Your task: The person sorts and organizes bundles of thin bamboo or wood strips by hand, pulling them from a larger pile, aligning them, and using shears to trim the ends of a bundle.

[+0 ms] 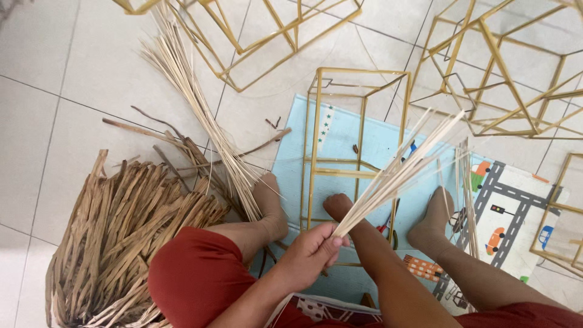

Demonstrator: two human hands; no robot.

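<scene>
My left hand (310,252) is closed around the bottom of a bundle of thin pale sticks (401,167). The sticks fan up and to the right. My right hand (337,207) is curled into a fist just above it. It lies inside the lower part of a gold wire frame (361,124) that stands on a light blue play mat (379,143). I cannot see anything in the fist. My bare feet rest on either side of the frame.
A heap of brown dried strips (121,225) lies at my left knee, and a long sheaf of pale sticks (194,109) runs up the tiled floor. More gold wire frames (504,79) stand at the top and right. A few loose sticks (467,200) lie by my right foot.
</scene>
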